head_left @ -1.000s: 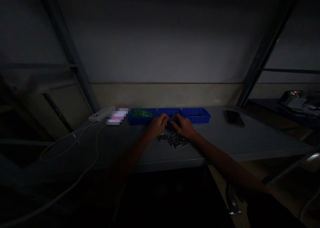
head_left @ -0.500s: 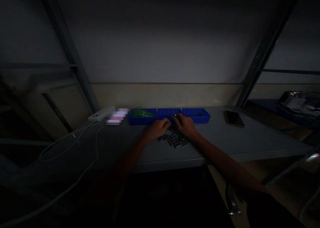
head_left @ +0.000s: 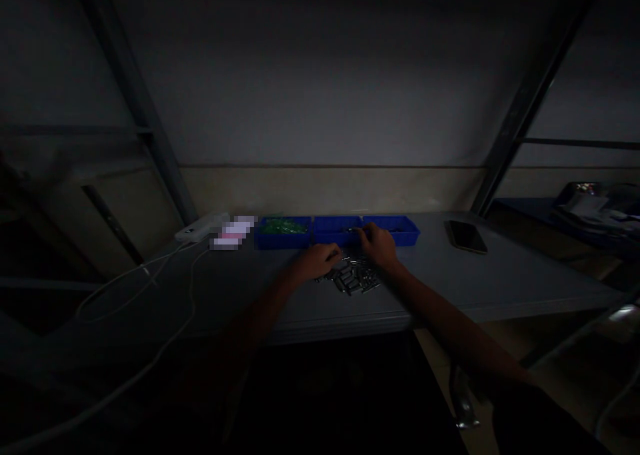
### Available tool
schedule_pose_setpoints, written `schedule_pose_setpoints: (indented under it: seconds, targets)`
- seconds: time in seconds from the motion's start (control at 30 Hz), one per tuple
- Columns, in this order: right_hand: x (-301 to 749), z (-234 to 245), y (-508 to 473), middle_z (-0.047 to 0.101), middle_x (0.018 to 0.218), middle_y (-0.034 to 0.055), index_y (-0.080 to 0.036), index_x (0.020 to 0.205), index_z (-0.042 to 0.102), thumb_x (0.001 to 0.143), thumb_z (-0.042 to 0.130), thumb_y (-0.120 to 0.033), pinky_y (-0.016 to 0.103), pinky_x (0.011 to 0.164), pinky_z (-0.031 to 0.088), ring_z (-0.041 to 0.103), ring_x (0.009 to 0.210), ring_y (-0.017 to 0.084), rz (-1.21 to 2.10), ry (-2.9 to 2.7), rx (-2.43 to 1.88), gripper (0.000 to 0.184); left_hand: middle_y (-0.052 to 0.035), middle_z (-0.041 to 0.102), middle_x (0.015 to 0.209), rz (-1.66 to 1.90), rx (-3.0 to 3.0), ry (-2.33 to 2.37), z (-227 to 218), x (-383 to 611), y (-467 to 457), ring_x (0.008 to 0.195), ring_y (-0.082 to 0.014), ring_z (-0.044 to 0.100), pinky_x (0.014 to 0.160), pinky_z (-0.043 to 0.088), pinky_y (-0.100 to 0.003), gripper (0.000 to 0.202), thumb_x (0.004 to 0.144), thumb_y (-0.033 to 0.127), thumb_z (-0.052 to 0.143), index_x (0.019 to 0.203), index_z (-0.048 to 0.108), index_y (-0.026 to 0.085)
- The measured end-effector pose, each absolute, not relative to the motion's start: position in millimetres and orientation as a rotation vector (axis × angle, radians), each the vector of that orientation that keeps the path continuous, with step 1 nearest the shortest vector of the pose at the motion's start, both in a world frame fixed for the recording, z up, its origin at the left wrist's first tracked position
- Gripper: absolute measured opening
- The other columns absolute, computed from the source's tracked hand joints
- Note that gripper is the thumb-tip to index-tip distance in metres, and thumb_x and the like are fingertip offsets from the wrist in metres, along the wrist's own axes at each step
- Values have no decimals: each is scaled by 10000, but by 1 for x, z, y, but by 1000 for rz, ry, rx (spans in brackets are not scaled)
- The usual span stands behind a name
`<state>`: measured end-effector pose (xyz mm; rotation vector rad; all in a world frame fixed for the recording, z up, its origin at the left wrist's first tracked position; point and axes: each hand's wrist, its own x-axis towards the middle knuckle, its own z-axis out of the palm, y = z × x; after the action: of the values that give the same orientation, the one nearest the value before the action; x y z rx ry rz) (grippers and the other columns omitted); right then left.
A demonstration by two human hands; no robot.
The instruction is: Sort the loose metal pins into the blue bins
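Observation:
A pile of small shiny metal cylinders (head_left: pixel 351 278) lies on the grey table in front of three blue bins. My left hand (head_left: pixel 319 260) is closed at the pile's left edge, fingertips pressed together; whether anything is in them is too dark to see. Over the front rim of the middle blue bin (head_left: pixel 333 238), my right hand (head_left: pixel 380 245) pinches a small shiny metal part (head_left: pixel 354 229), whose exact kind is unclear. Green clear-looking pieces (head_left: pixel 283 226) fill the left blue bin (head_left: pixel 284 242). The right blue bin (head_left: pixel 407 237) holds a few dark small items.
A phone (head_left: pixel 467 236) lies on the table (head_left: pixel 450 275) at the right. To the left are a white power strip (head_left: pixel 200 228) and a blurred-out item (head_left: pixel 233 234), with white cables (head_left: pixel 193 298) running off the edge. Metal uprights (head_left: pixel 510 118) frame the table.
My right hand has shifted slightly right, away from my left hand, which has dropped a little lower. More of the metal pile and the middle bin now shows between them.

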<state>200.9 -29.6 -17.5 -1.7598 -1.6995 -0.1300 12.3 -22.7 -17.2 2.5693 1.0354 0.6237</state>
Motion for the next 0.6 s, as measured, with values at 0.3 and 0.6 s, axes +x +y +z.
schedule_pose_setpoints:
  seconds: [0.3, 0.6]
  targets:
    - [209, -22, -23, 691, 832, 88, -195, 991, 601, 885, 360, -528, 255, 612, 397, 633, 754, 192, -121, -1620, -1839, 425, -2, 633, 687, 571, 2560, 1057, -21, 13, -21, 611, -131, 571, 583, 420, -218, 257, 792, 304, 541, 1001, 593, 164]
    - [209, -20, -25, 690, 823, 82, -208, 976, 616, 869, 418, -493, 249, 589, 394, 634, 743, 192, -142, -1655, -1858, 363, -29, 654, 739, 541, 2589, 1024, -16, 14, -25, 641, -130, 576, 594, 417, -221, 254, 805, 312, 530, 979, 623, 153]
